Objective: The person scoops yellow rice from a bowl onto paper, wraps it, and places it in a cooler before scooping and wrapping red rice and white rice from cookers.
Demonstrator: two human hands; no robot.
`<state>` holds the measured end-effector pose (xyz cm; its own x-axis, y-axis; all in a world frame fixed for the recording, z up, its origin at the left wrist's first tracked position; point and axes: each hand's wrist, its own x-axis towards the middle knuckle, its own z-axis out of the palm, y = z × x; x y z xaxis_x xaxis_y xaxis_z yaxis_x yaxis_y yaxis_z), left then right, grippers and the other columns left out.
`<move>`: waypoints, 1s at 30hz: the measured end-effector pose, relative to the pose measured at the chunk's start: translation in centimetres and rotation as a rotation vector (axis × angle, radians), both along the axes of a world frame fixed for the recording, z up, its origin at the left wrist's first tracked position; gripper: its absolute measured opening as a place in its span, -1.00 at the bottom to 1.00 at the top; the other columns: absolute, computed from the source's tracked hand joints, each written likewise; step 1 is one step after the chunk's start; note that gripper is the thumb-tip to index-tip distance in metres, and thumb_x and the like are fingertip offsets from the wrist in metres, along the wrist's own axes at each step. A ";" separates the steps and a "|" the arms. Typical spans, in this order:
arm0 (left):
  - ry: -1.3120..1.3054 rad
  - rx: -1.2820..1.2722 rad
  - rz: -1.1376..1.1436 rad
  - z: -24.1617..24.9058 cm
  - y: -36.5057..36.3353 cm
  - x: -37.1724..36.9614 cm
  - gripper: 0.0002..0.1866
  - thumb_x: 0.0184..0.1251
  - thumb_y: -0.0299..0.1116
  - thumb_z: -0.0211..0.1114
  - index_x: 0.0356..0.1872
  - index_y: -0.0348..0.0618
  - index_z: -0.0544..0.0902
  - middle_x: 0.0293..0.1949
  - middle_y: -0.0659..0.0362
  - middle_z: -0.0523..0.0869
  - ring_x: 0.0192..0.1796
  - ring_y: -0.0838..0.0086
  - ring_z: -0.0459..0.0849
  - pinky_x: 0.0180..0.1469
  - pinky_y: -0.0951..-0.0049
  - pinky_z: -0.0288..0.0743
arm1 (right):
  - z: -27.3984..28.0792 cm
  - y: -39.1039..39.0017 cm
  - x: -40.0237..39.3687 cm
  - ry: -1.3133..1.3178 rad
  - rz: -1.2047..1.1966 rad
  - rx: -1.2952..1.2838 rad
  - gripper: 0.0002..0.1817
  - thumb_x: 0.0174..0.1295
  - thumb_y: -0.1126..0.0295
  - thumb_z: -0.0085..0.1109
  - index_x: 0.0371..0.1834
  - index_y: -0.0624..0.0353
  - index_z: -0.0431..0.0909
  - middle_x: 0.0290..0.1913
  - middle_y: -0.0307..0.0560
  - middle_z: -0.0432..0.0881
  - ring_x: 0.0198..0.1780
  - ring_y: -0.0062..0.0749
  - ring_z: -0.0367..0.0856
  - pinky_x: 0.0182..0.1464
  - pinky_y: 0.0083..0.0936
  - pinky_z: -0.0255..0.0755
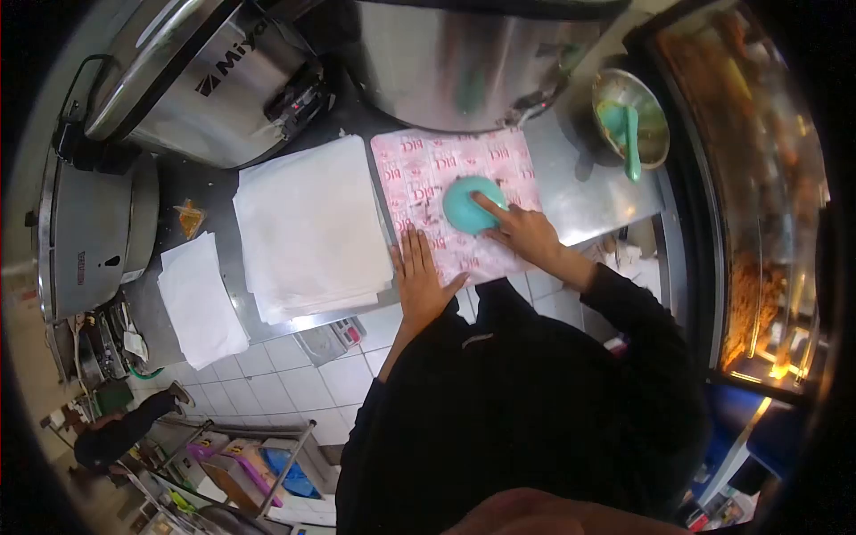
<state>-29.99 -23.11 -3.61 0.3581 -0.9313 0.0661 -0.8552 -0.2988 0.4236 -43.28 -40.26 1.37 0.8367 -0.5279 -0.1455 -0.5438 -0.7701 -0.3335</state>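
A round turquoise bowl (462, 207), seemingly upside down, sits on a stack of pink-and-white printed wrapping paper (473, 153). My right hand (526, 232) grips it from the right, the index finger stretched over its top and the other fingers by its lower rim. Whatever may be under the bowl is hidden. My left hand (419, 278) lies flat with fingers extended on the lower left edge of the printed paper. Just left of that hand is a large stack of plain white paper (308, 227).
Steel cookers (214, 89) line the counter's back. A smaller white paper stack (203, 299) is at left, near a small orange packet (189, 218). At right, a metal bowl (658, 120) holds a green-handled scoop (631, 147) beside a lit glass cabinet (749, 196). Another person (125, 432) stands lower left.
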 end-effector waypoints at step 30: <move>0.297 -0.015 -0.506 2.2 -0.7 6.0 -0.73 -0.24 -0.33 0.33 -0.42 -0.10 0.51 -0.37 0.25 0.49 -0.17 0.34 0.41 -0.06 0.38 0.27 | -2.5 -9.0 -7.9 -0.285 -0.529 -0.569 -0.53 0.10 0.33 0.03 0.10 0.14 0.23 -0.11 0.11 0.39 -0.04 -0.01 0.37 -0.10 -0.22 0.30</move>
<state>-23.98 -23.77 -1.46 -0.1256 -0.9911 0.0450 -0.7342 0.1234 0.6676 -51.17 -49.22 -1.15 0.4217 -0.7911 0.4430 -0.8352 -0.5292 -0.1500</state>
